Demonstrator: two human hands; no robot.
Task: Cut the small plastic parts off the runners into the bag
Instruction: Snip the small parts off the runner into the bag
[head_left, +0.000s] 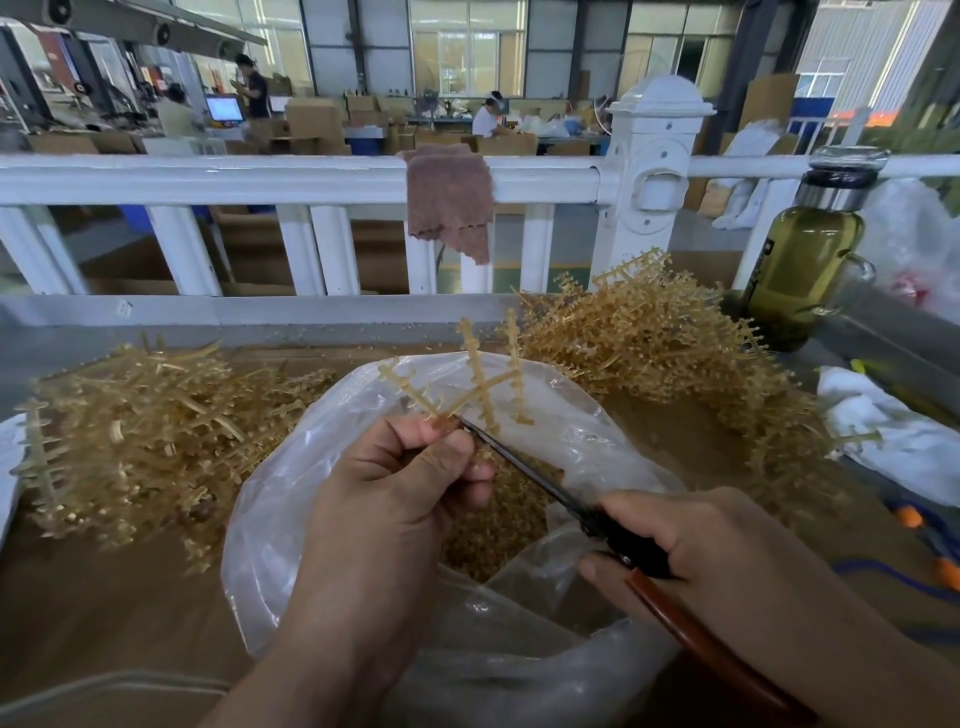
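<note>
My left hand (400, 483) pinches a tan plastic runner (480, 379) by its stem, holding it upright over the open clear plastic bag (291, 499). Small parts still line its branches. My right hand (691, 551) grips black scissors with red-brown handles (550, 491); the blade tips reach the runner's stem just beside my left fingertips. Loose cut tan parts (498, 519) lie inside the bag below the blades.
A heap of tan runners (135, 436) lies left of the bag, another heap (670, 353) at the back right. A bottle of yellowish liquid (805, 260) stands at the right, white cloth (893, 441) beside it. A white railing (311, 176) with a brown rag (452, 202) runs behind.
</note>
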